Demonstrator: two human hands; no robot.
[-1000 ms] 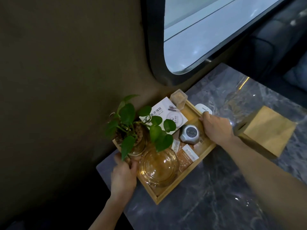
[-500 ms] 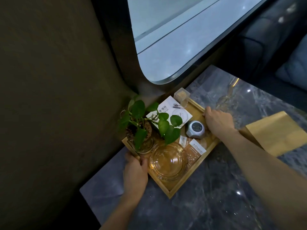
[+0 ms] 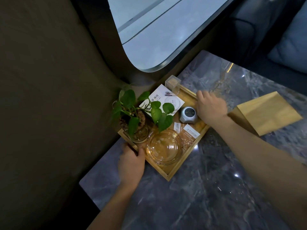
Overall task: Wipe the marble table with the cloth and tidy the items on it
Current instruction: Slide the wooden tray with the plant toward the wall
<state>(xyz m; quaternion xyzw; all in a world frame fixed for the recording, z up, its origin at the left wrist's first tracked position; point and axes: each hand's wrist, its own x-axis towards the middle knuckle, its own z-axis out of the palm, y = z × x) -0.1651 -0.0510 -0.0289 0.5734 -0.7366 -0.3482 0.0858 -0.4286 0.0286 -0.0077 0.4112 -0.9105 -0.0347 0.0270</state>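
Note:
A wooden tray [image 3: 184, 161] sits on the dark marble table [image 3: 207, 188] near its far left corner, by the wall. In it stand a leafy plant in a glass pot [image 3: 132, 120], an amber glass ashtray [image 3: 163, 147], a small grey round device [image 3: 188, 114], a white card [image 3: 166, 99], paper packets [image 3: 189, 135] and a clear toothpick box [image 3: 172, 83]. My left hand [image 3: 131, 163] grips the tray's near left edge. My right hand [image 3: 210, 107] holds its far right edge. No cloth is visible.
A wooden tissue box [image 3: 265, 112] stands on the table to the right of the tray. A padded brown wall [image 3: 49, 97] and a window [image 3: 157, 30] border the table at the left and back. A dark seat [image 3: 282, 39] lies beyond.
The tray, held at both edges, has shifted a little toward the wall corner. The white object near my right hand a second ago is out of sight. The view has shifted.

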